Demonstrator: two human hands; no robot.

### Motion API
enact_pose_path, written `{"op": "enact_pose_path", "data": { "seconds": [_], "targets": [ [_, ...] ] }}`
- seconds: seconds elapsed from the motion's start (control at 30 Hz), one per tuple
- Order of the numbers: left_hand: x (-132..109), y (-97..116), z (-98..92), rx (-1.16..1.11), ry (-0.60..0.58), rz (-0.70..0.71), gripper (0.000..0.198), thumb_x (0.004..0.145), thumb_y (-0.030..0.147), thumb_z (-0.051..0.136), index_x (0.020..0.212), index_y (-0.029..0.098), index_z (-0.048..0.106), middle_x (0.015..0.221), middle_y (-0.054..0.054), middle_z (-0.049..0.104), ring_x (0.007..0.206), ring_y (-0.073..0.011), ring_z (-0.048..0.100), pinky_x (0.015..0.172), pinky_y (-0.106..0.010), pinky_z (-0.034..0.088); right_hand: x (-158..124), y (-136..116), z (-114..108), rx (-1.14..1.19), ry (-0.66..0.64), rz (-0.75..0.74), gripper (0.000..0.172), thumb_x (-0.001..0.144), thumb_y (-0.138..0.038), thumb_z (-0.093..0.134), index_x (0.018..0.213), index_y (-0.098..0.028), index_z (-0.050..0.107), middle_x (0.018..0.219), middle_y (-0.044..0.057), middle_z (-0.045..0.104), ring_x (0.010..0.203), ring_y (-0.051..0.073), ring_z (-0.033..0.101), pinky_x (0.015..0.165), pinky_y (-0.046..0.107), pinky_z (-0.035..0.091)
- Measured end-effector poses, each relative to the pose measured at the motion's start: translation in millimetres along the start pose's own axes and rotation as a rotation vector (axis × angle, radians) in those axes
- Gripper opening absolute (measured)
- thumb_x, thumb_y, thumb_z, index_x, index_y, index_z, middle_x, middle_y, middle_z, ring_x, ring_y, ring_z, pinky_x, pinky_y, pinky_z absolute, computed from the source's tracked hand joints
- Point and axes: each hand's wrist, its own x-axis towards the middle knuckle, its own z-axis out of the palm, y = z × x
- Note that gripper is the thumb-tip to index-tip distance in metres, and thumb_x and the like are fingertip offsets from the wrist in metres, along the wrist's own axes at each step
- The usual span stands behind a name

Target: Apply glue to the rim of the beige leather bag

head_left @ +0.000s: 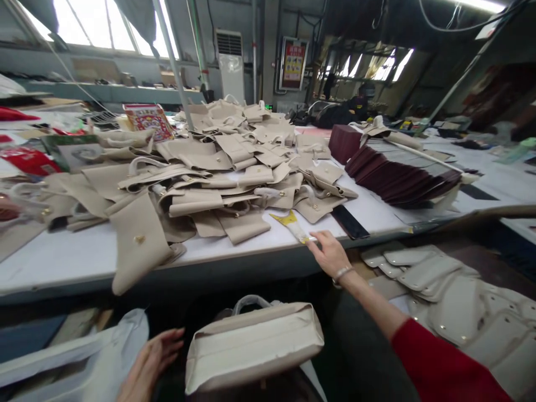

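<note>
At the table's front edge, my right hand (329,252) has its thumb and fingers closed on the near end of a slim white-and-yellow object (295,226). The object's far end is yellow and forked, and its exact kind is unclear. Low in the view, my left hand (154,357) is held with its fingers apart and nothing in them. It is just left of a beige bag (255,347), which rests on its side near my lap with a wrapped handle at its far side. The bag's pale, flat face is turned up towards me.
Beige bag pieces (196,153) with handles and clasps are heaped on the white table (234,254); one flap (140,245) hangs over its edge. Right of them are a dark flat strip (350,222) and a dark red stack (393,176). Pale riveted pieces (456,301) lie lower right.
</note>
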Motion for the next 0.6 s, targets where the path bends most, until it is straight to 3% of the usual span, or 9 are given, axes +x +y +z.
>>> {"op": "enact_pose_path", "data": {
  "seconds": [0.03,0.13,0.23,0.3,0.4,0.5,0.57,0.6],
  "targets": [
    [3,19,0.5,0.07,-0.016,0.097,0.061,0.08,0.077,0.053,0.105,0.024,0.066,0.116,-0.005,0.071,0.113,-0.034,0.063,0.108,-0.053,0.046,20,0,12,-0.025,-0.047,0.03,0.029,0.097,-0.033,0.055,0.117,-0.013,0.064,0.117,0.012,0.064,0.109,0.024,0.062,0.097,0.043,0.051],
    [6,78,23.9,0.248,-0.257,0.299,0.055,0.088,0.069,0.048,0.117,0.025,0.066,0.122,-0.006,0.069,0.115,-0.0307,0.063,0.109,-0.047,0.045,62,-9,46,-0.078,-0.174,0.113,0.033,0.091,-0.037,0.066,0.117,-0.016,0.062,0.123,0.01,0.061,0.114,0.027,0.058,0.099,0.052,0.048],
    [6,124,68.9,0.373,-0.583,0.443,0.051,0.094,0.061,0.046,0.127,0.027,0.062,0.128,-0.007,0.067,0.12,-0.0299,0.06,0.106,-0.045,0.046,74,-18,61,-0.053,-0.244,0.195,0.032,0.092,-0.033,0.065,0.119,-0.016,0.061,0.13,0.01,0.058,0.118,0.027,0.056,0.101,0.053,0.046],
    [8,143,104.5,0.412,-0.801,0.474,0.048,0.097,0.056,0.042,0.133,0.027,0.058,0.13,-0.007,0.066,0.121,-0.0268,0.06,0.104,-0.041,0.046,67,-15,55,0.015,-0.276,0.255,0.031,0.093,-0.032,0.064,0.119,-0.016,0.061,0.13,0.01,0.058,0.118,0.027,0.056,0.102,0.053,0.045],
    [15,154,160.5,0.465,-1.129,0.443,0.052,0.1,0.056,0.038,0.138,0.024,0.053,0.132,-0.008,0.064,0.12,-0.0242,0.059,0.101,-0.037,0.047,31,1,26,0.197,-0.291,0.367,0.026,0.091,-0.032,0.066,0.111,-0.016,0.063,0.123,0.008,0.06,0.114,0.025,0.057,0.1,0.05,0.046],
    [23,145,214.9,0.463,-1.399,0.359,0.066,0.098,0.064,0.031,0.138,0.016,0.052,0.133,-0.012,0.062,0.124,-0.024,0.055,0.11,-0.037,0.038,-34,16,0,0.475,-0.236,0.557,0.025,0.089,-0.034,0.065,0.106,-0.016,0.061,0.105,0.005,0.064,0.095,0.02,0.062,0.089,0.042,0.051],
    [26,133,246.2,0.47,-1.551,0.267,0.076,0.097,0.07,0.023,0.134,0.013,0.057,0.126,-0.012,0.067,0.122,-0.024,0.057,0.112,-0.036,0.035,-87,14,0,0.708,-0.195,0.733,0.031,0.086,-0.04,0.062,0.105,-0.016,0.058,0.085,0.002,0.065,0.076,0.018,0.063,0.076,0.036,0.053],
    [27,127,259.2,0.485,-1.623,0.218,0.08,0.095,0.072,0.02,0.13,0.013,0.061,0.119,-0.012,0.071,0.119,-0.0241,0.059,0.112,-0.037,0.036,-112,8,6,0.828,-0.178,0.815,0.035,0.082,-0.045,0.063,0.103,-0.017,0.058,0.083,0.001,0.065,0.075,0.018,0.064,0.074,0.034,0.053]
  ]
}}
